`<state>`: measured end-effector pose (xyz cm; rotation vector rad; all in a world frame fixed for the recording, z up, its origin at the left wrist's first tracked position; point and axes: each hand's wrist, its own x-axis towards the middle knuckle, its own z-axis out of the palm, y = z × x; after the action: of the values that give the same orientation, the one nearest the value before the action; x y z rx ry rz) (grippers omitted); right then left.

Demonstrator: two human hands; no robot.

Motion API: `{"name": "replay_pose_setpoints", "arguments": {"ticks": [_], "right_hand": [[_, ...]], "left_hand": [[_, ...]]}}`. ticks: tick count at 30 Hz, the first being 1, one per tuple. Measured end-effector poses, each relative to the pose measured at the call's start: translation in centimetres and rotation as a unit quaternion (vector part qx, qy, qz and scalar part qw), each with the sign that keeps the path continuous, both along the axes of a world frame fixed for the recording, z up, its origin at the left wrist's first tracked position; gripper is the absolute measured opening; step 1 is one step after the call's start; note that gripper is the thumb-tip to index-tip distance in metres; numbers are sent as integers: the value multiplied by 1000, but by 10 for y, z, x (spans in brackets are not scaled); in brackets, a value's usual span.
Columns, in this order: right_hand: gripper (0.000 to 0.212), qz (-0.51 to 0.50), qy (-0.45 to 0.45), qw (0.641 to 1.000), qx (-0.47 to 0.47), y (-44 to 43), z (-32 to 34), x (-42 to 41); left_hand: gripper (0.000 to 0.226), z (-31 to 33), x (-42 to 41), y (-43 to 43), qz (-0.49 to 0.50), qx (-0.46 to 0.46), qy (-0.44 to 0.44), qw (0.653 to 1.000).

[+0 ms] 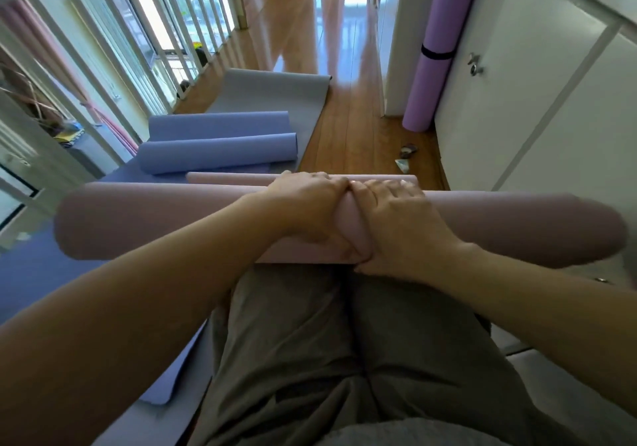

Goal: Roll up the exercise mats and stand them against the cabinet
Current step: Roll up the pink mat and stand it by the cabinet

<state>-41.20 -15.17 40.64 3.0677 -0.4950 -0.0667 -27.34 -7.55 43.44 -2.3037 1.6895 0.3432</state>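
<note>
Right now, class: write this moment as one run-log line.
hands: left hand and right hand grip pink mat at its middle | done: purple mat upright against cabinet | pending: blue mat part-rolled, grey mat flat

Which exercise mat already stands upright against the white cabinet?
The lilac rolled foam mat with the black strap; the dusty-pink roll and the blue roll are horizontal.

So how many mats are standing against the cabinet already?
1: the purple mat, rolled and strapped, stands against the far side of the white cabinet. The pink mat is held horizontal; more may stand out of frame.
</note>
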Motion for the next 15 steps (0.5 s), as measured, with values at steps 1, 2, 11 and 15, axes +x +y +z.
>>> {"name": "replay_pose_setpoints", "arguments": {"ticks": [1, 2, 11, 15], "right_hand": [[105, 3, -10, 1000, 8, -2, 1, 2], [102, 6, -11, 1000, 21, -6, 6, 5], [97, 50, 75, 989, 119, -17, 24, 7], [96, 47, 113, 983, 133, -28, 27, 22]], "left_hand": [[73, 1, 2, -3, 3, 12, 11, 1000], [71, 3, 3, -7, 5, 23, 26, 999], [80, 4, 1, 0, 44, 49, 163, 984], [88, -3, -9, 17, 5, -36, 10, 999]]}}
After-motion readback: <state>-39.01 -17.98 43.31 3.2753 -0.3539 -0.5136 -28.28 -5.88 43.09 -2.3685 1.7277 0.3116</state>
